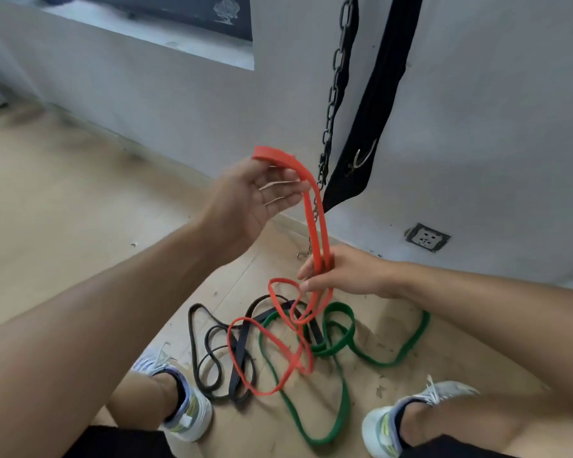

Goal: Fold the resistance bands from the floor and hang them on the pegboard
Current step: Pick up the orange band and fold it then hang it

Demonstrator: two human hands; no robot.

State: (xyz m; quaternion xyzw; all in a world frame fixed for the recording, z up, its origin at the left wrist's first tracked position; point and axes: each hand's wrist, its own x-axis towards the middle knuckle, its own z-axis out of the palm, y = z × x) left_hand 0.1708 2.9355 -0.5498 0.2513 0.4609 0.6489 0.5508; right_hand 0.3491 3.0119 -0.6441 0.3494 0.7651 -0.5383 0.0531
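So there's one band (315, 223) strung between the two hands, left hand (255, 196) up high and out to the left, right hand (341, 276) lower and to the right, with the rest of it trailing down onto the floor (63, 206). Two more bands are in a tangle on the floor between the shoes, one (212, 345) toward the left shoe (186, 404), the other (338, 368) toward the right shoe (407, 414). Behind all that a chain (336, 77) and a strap (374, 104) hang side by side against the wall (493, 127), chain on the left, and there's a socket (427, 238) low on the wall further right.

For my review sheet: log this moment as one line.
stage: folding | left hand: open, red band looped over | right hand: grips red band | green band, black band: on floor
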